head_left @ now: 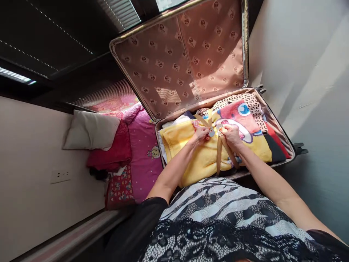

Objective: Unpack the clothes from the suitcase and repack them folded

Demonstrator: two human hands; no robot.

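Observation:
An open suitcase [289,143] lies in front of me, its patterned lid [180,62] raised. It is packed with folded clothes, a yellow fleece blanket [191,156] on top and a cartoon-print fabric [240,116] beside it. Tan packing straps [219,154] cross over the clothes. My left hand [201,135] is closed on a strap end with a round buckle piece. My right hand [231,134] is closed on the other strap end. The two hands meet at the middle of the case.
A bed with a pink cartoon sheet [143,145], a white pillow [91,130] and a red cushion [113,149] lies to the left. A pale wall [300,54] stands on the right. A wall socket [60,176] is at lower left.

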